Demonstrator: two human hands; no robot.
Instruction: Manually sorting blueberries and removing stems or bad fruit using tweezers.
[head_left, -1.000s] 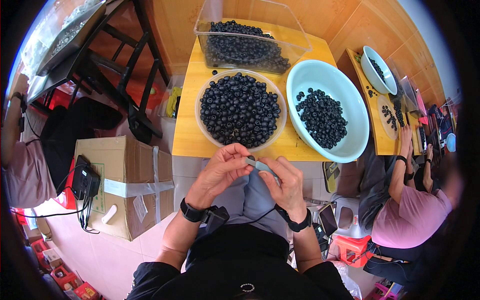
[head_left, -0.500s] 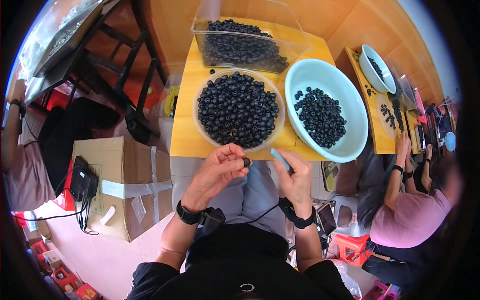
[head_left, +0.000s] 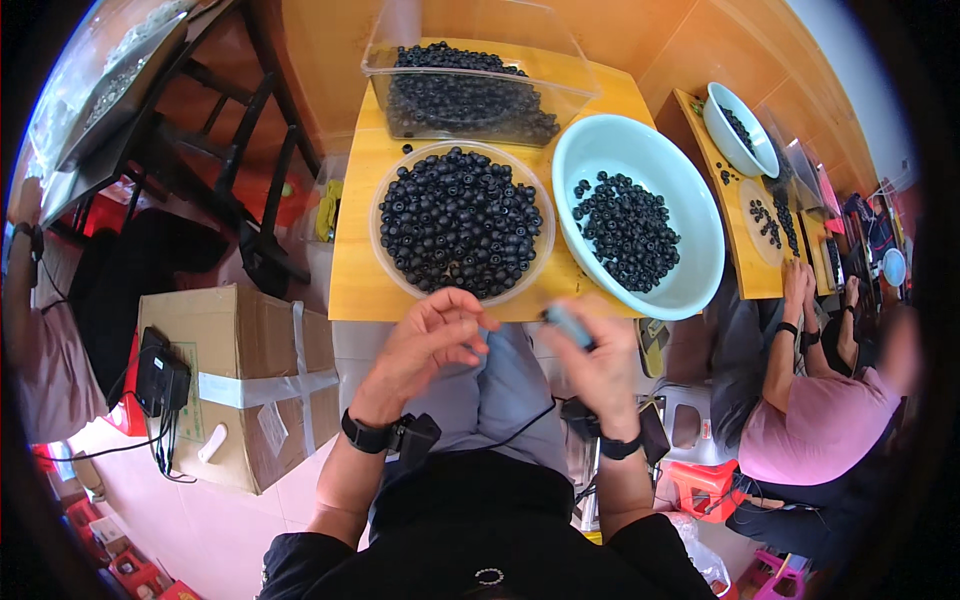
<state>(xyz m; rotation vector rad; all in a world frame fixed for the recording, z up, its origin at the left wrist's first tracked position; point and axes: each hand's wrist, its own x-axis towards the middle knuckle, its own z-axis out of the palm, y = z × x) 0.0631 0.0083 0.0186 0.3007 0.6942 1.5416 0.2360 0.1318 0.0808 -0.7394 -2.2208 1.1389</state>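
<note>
Over my lap, just below the table's near edge, my left hand (head_left: 432, 338) has its fingers curved and apart, with no bead visible in them. Right of it, my right hand (head_left: 600, 352), blurred by motion, grips a short light-blue tool (head_left: 570, 326). Something small and dark shows at that tool's tip; blur hides what it is. Black round beads with holes (head_left: 458, 222) heap up in a shallow clear round tub (head_left: 377, 245) beyond my left hand. To its right stands a pale blue bowl (head_left: 702, 255) with more black beads (head_left: 630, 235) inside.
Behind the tub, a clear rectangular bin (head_left: 570, 85) holds more beads on the yellow table (head_left: 350, 270). A taped cardboard box (head_left: 190, 310) stands on the left. People sit on both sides; the right one works at another table (head_left: 752, 270) with a blue bowl (head_left: 718, 130).
The black bead that my left fingers pinched is gone from them, and those fingers have spread. My right hand has turned and moved slightly with the blue tool. The view has shifted a little.
</note>
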